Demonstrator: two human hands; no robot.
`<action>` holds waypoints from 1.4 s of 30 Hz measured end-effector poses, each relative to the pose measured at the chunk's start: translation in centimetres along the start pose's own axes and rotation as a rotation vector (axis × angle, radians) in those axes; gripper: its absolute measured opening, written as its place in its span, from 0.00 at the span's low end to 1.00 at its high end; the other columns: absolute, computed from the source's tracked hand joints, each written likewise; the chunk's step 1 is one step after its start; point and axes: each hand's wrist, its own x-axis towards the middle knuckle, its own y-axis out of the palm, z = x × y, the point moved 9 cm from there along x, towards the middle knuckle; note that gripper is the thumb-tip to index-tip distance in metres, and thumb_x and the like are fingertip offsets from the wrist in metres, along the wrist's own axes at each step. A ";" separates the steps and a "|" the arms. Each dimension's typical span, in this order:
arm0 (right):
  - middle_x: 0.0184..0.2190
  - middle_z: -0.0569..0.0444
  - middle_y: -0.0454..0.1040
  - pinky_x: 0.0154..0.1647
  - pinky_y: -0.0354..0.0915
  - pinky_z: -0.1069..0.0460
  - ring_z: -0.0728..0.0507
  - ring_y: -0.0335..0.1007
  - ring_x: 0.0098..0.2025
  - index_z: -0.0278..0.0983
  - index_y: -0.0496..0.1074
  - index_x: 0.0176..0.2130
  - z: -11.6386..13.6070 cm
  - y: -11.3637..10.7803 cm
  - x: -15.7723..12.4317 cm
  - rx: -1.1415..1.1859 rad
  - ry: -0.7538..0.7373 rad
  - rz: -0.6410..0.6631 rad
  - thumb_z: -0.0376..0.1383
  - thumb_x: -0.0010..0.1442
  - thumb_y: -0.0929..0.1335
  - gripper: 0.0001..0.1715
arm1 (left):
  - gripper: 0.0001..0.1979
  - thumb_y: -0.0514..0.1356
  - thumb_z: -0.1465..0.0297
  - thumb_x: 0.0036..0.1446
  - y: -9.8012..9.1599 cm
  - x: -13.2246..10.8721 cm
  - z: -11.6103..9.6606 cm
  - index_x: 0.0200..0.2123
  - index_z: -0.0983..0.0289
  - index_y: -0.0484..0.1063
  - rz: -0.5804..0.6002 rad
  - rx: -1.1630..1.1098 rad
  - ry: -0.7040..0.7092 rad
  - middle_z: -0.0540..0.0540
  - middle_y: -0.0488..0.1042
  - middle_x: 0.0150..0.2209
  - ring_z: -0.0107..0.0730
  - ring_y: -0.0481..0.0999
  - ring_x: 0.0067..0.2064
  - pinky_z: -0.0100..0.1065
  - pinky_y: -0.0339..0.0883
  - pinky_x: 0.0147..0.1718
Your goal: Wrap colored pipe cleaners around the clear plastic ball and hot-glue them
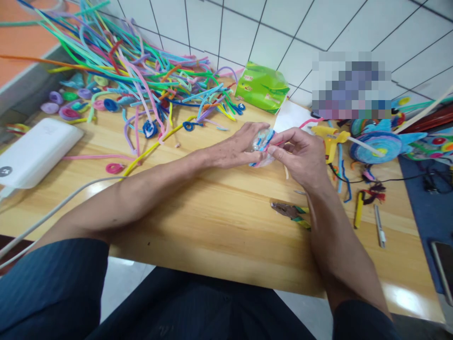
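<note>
Nearest: dark sleeve (60, 283), behind the left hand (235, 147), which half-curls around a clear plastic piece (259, 144) banded blue and pink, between both hands. Right hand (300, 153): thumb and forefinger pinched on it. Yellow glue gun (331, 141) just right; combination pliers (288, 210) nearer the body.

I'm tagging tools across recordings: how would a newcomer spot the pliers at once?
On the wooden table, find the right forearm. Just left of it lie the pliers, green-and-yellow handles partly hidden by the arm. Their broad metal head distinguishes them from the slim yellow tool beyond the forearm.
</note>
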 end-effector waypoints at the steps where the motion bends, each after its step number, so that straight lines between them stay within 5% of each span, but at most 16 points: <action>1: 0.31 0.57 0.79 0.37 0.75 0.46 0.44 0.73 0.33 0.45 0.83 0.37 -0.1 0.0 0.0 0.001 0.004 0.002 0.49 0.60 0.85 0.15 | 0.46 0.64 0.37 0.68 0.0 0.0 0.0 0.78 0.55 0.59 0.003 0.008 -0.002 0.68 0.65 0.79 0.67 0.63 0.81 0.69 0.57 0.82; 11: 0.36 0.56 0.80 0.38 0.77 0.46 0.43 0.76 0.37 0.46 0.82 0.40 -0.2 -0.5 0.4 0.061 0.002 -0.008 0.51 0.60 0.84 0.18 | 0.45 0.63 0.39 0.68 0.1 -0.1 -0.4 0.77 0.56 0.59 -0.025 0.032 0.017 0.69 0.66 0.79 0.67 0.66 0.79 0.70 0.59 0.80; 30: 0.30 0.58 0.78 0.34 0.71 0.46 0.44 0.72 0.32 0.45 0.80 0.36 0.2 0.2 0.0 -0.048 -0.031 -0.086 0.47 0.62 0.82 0.13 | 0.43 0.55 0.36 0.72 -0.2 -0.3 -0.8 0.77 0.58 0.63 -0.016 0.021 0.018 0.68 0.69 0.77 0.63 0.67 0.79 0.65 0.59 0.82; 35: 0.31 0.57 0.77 0.34 0.71 0.46 0.44 0.72 0.32 0.45 0.80 0.37 0.1 0.3 0.0 -0.041 -0.015 -0.075 0.49 0.62 0.82 0.15 | 0.47 0.64 0.38 0.67 -0.1 -0.1 -0.2 0.77 0.58 0.62 -0.048 0.023 0.004 0.68 0.69 0.77 0.65 0.67 0.79 0.65 0.59 0.82; 42: 0.33 0.56 0.80 0.35 0.75 0.47 0.44 0.75 0.34 0.45 0.81 0.38 -0.2 -0.2 0.2 0.048 -0.007 -0.053 0.45 0.62 0.83 0.12 | 0.43 0.63 0.41 0.69 0.1 -0.3 -0.1 0.77 0.58 0.61 -0.051 0.035 0.015 0.68 0.69 0.76 0.62 0.68 0.77 0.64 0.61 0.81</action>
